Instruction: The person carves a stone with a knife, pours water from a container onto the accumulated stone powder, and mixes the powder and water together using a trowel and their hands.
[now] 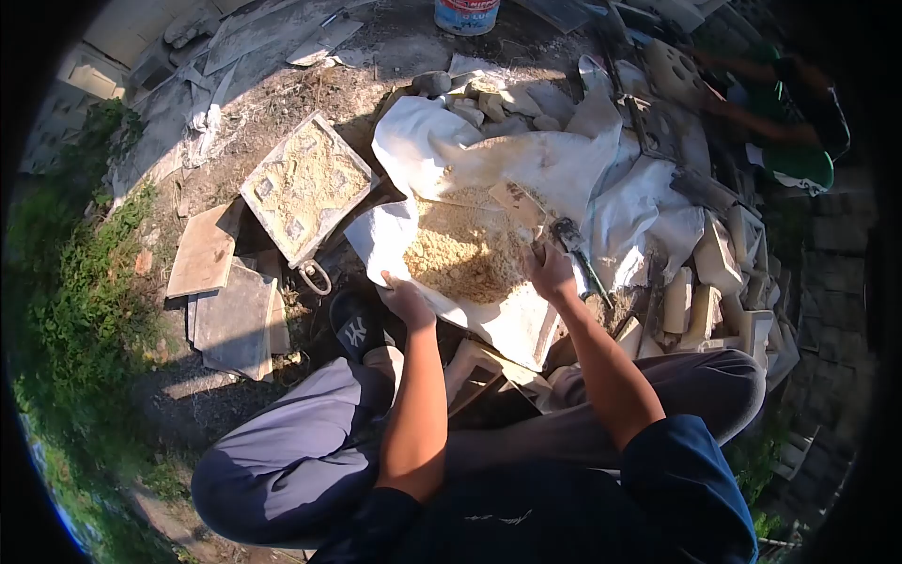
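In front of me a white woven sack (512, 324) lies spread out, with a heap of crumbly yellow powder (460, 249) on it. My left hand (409, 301) is closed on the sack's near-left edge. At the right side of the heap, my right hand (552, 273) grips a flat-bladed scraper (517, 202), its blade dusty and angled up over the powder; the handle is mostly hidden by the fingers. Just beyond that hand lies a dark-headed tool with a green handle (589, 268). To the left, a square metal mould (246, 191) is filled with the same yellow powder.
Flat slabs (230, 320) lie at the left, and pale blocks (719, 258) are piled at the right. Broken stones (503, 101) sit behind the sack. A paint bucket (467, 14) stands at the back. Another person's arm (752, 117) reaches toward a block at upper right.
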Demonstrator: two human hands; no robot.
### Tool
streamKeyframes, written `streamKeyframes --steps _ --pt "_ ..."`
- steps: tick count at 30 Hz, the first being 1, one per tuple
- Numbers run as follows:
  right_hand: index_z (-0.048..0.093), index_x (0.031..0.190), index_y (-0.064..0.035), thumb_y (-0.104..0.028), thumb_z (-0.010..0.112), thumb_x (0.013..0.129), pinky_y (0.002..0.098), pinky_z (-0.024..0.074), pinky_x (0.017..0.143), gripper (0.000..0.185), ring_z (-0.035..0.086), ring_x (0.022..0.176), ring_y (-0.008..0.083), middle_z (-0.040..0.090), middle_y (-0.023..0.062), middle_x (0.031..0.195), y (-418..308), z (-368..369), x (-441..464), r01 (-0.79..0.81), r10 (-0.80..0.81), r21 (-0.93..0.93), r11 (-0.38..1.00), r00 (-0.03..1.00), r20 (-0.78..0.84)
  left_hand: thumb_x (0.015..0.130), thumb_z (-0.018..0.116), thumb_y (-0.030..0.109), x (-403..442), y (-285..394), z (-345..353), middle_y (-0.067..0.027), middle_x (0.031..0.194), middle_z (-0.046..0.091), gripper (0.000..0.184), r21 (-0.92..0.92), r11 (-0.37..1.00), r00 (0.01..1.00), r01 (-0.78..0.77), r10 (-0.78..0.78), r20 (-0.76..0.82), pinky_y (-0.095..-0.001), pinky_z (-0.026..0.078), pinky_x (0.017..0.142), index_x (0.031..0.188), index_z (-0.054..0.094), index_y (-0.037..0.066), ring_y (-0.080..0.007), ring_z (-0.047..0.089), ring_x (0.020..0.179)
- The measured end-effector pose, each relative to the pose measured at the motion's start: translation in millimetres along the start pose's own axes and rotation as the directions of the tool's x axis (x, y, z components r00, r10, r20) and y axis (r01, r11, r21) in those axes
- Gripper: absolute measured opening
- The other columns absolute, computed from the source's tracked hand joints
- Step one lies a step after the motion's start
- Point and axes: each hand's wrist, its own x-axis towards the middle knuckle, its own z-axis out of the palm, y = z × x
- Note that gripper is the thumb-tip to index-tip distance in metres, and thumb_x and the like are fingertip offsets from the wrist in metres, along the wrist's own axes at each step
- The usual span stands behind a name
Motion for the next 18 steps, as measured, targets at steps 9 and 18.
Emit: streamKeyframes --steps 9,18 --pt "0.06 0.104 0.001 -0.049 0.043 0.101 0.0586 0.0481 0.084 0.053 0.063 0.095 0.0525 0.067 0.0326 0.095 25.7 5.6 -66.0 -0.346 0.339 -0.107 0.932 0.937 -0.082 0.109 0.038 0.023 -3.2 3.1 -7.8 -0.0141 0.127 0.057 0.04 0.001 0.995 0.994 0.099 -0.099 0.035 -0.0361 0.042 0.098 0.138 0.046 -0.005 -0.023 0.056 0.11" --pt "0.057 0.11 0.0037 -0.046 0.041 0.102 0.0579 0.0502 0.083 0.053 0.065 0.096 0.051 0.068 0.0318 0.099 47.1 -10.7 -35.9 -0.445 0.435 -0.05 0.894 0.889 -0.142 0.108 0.041 0.027 -10.8 6.6 -5.8 -0.0141 0.12 0.061 0.043 0.017 0.992 0.992 0.124 -0.124 -0.037 -0.0361 0.046 0.09 0.133 0.049 -0.007 -0.0227 0.06 0.103"
